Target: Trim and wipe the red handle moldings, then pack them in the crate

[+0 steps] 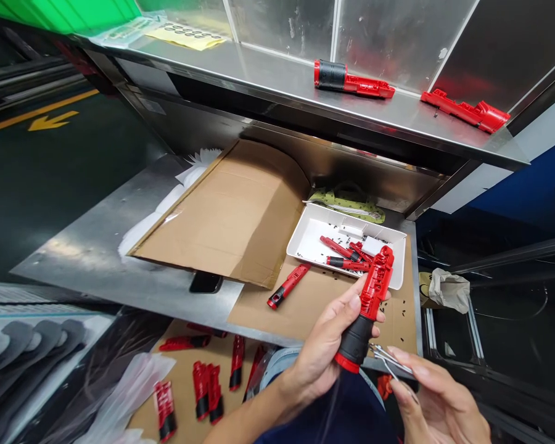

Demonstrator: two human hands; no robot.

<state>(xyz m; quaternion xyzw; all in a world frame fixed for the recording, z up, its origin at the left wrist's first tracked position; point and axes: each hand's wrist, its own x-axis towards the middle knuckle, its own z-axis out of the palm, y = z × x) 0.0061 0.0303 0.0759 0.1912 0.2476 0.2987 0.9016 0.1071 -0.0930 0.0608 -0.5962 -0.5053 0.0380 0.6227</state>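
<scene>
My left hand (324, 345) is wrapped round a red and black tool handle (367, 305), holding it upright above the front edge of the bench. Just to its right, my right hand (437, 398) pinches a thin metal tool that looks like tweezers (388, 359), its tip close to the black base of the handle. Behind the handle sits a white tray (305, 237) holding several small red and black parts and tiny dark screws. One loose red and black part (288, 286) lies on the cardboard mat left of the tray.
A large folded cardboard sheet (231, 209) covers the middle of the steel bench. Two red housings (351, 80) (465, 111) rest on the upper shelf. Several red and black parts (203, 382) lie on cardboard below the bench. A dark phone (206, 282) pokes out under the cardboard.
</scene>
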